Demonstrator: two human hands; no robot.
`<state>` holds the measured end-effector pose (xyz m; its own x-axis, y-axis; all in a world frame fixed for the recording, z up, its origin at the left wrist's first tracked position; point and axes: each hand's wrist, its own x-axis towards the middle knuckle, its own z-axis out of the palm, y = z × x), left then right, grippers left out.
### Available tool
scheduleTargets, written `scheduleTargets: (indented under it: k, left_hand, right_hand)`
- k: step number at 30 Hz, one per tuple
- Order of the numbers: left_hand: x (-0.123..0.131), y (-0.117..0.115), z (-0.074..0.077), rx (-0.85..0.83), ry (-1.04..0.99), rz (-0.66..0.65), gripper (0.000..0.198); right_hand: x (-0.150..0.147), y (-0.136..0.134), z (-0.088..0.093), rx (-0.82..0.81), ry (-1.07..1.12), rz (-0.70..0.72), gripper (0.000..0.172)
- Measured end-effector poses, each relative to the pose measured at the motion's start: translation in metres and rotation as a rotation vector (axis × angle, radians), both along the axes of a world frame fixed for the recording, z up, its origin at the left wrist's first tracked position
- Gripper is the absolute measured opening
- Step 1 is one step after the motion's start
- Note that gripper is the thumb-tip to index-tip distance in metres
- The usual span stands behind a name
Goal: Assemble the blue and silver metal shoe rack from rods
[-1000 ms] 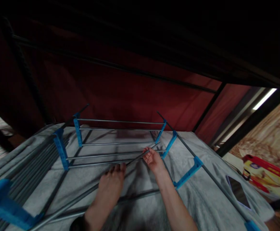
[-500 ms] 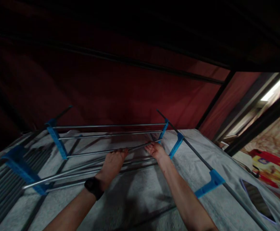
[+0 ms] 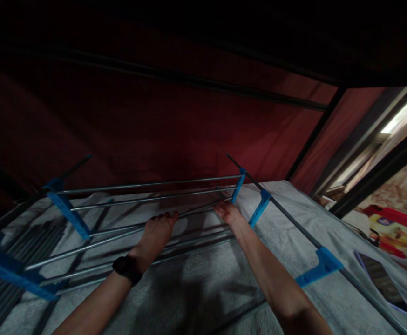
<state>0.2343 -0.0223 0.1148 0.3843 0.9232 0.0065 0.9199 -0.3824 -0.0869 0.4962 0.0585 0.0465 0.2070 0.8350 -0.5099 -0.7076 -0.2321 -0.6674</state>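
Observation:
A rack frame of grey metal tubes and blue plastic brackets lies in front of me. My left hand (image 3: 159, 231), a dark watch on its wrist, is closed around a loose metal tube (image 3: 91, 246) slanting across the frame. The tube's near end lies by the left blue bracket (image 3: 20, 272). My right hand (image 3: 228, 213) is turned palm up, its curled fingers on the tube's far part, close to the back right blue bracket (image 3: 239, 186). Fingers and shade hide whether the far end touches that bracket. Other crossbars (image 3: 154, 198) span between the blue brackets behind my hands.
Several loose tubes (image 3: 11, 274) lie bundled at left on the pale blanket (image 3: 203, 288). A phone (image 3: 383, 281) lies at right, near a red and yellow package (image 3: 401, 232). Dark posts and a red curtain (image 3: 175, 130) enclose the back; a dark beam (image 3: 381, 163) crosses at right.
My view has shifted slightly. Both hands stay on the tube; the left has moved a little left along with the tube's near end, and the left brackets appear farther left.

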Motion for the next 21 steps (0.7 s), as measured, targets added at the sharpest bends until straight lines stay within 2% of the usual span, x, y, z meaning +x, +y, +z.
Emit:
scheduleTargets:
  k: [13,21]
  left_hand:
    - [-0.006,0.023,-0.018,0.055,-0.050,-0.044,0.048]
    - [-0.006,0.029,-0.022,0.051,-0.069,-0.061,0.049]
  right_hand:
    - [0.005,0.003,-0.009,0.015,-0.049,0.020,0.021]
    - [0.008,0.006,-0.019,0.083,-0.158,0.006,0.017]
